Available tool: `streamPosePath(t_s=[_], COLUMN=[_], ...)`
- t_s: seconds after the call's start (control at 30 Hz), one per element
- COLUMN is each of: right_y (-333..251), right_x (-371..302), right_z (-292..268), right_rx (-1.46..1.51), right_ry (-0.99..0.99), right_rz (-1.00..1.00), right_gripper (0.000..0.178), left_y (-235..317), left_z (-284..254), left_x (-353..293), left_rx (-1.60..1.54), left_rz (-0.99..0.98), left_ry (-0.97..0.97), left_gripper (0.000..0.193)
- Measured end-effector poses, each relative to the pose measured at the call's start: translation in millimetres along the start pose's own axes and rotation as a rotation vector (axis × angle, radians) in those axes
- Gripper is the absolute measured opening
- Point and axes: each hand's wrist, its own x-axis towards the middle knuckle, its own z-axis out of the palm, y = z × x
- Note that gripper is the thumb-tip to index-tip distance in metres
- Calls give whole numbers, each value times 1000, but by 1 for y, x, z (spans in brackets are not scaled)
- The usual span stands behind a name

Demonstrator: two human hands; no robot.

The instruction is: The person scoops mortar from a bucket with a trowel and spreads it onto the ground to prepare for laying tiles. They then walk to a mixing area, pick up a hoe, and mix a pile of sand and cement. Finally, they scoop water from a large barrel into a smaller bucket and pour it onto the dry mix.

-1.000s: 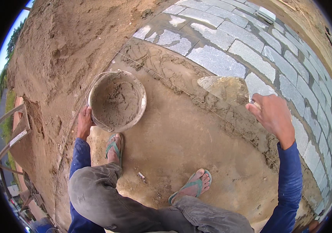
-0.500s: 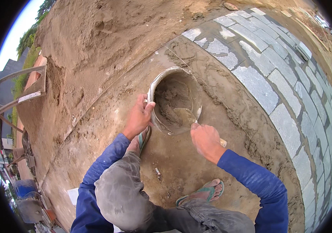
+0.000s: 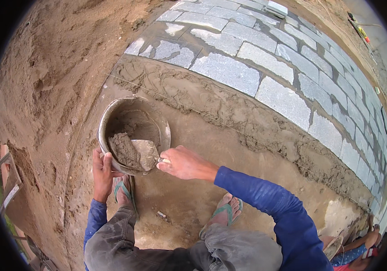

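Left hand grips the bucket, at nine o'clock from view centre, by its seven-o'clock rim, apparently to steady it. Right hand grips the trowel at the bucket's four o'clock; its blade, inside, appears near level, supporting heaped mortar.

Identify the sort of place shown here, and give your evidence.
Probably an outdoor paving site: grey stone slabs laid in rows, a strip of mortar-like mix beside them, and a trowel carrying similar mix at the mouth of a bucket.
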Motion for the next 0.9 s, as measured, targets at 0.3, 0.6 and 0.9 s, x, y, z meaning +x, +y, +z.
streamPosePath(t_s=[0.3,0.6,0.9], right_y=[36,106,96], right_x=[-83,-115,-84], right_z=[-59,-103,-202], right_rx=[15,-1037,-646], right_ry=[202,640,393], right_rz=[121,341,460], right_gripper=[36,32,39], left_y=[2,11,0], left_z=[-13,-5,-9], left_x=[9,14,21], left_rx=[40,34,12], left_rz=[-8,-27,-38], left_ry=[17,7,55], left_gripper=[30,27,25])
